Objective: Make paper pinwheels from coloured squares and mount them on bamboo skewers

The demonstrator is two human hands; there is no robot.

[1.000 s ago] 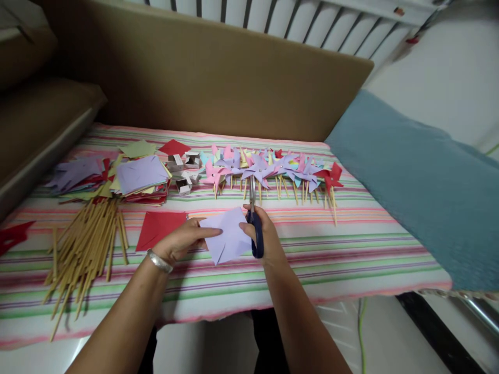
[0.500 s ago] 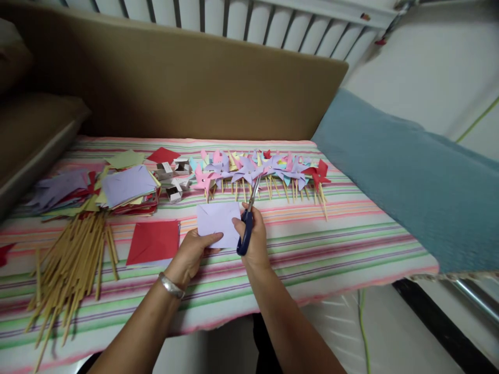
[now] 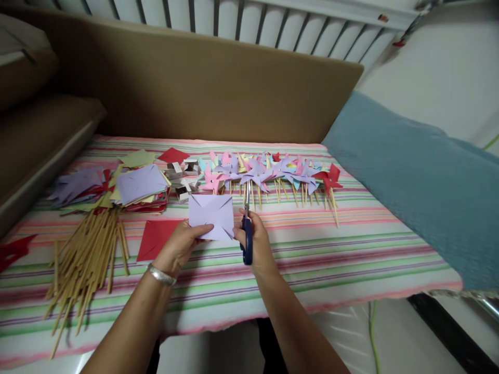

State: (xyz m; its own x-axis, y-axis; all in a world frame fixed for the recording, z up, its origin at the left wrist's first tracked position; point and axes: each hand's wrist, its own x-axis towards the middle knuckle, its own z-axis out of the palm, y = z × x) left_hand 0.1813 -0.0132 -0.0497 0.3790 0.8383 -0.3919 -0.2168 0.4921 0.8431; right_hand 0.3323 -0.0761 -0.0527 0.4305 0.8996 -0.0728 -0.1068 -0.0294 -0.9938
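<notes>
My left hand [image 3: 180, 245] pinches the lower edge of a lilac paper square [image 3: 211, 209] and holds it up over the striped cloth [image 3: 312, 249]. Slits run in from the square's corners. My right hand [image 3: 255, 240] grips blue-handled scissors [image 3: 247, 228], blades pointing away from me beside the square's right edge. A silver bangle sits on my left wrist. A red paper square [image 3: 158, 236] lies flat just left of my left hand.
A row of finished paper pinwheels on sticks [image 3: 273, 174] lies behind my hands. A bundle of bamboo sticks [image 3: 88, 254] lies at the left, with stacks of coloured paper [image 3: 136, 184] and small grey boxes [image 3: 181, 176] behind. Brown board at back, blue cushion [image 3: 413, 176] at right.
My left hand has turned the lilac square and raised it more upright. The scissors have swung from tilted back to nearly straight, close to the square's right edge.
</notes>
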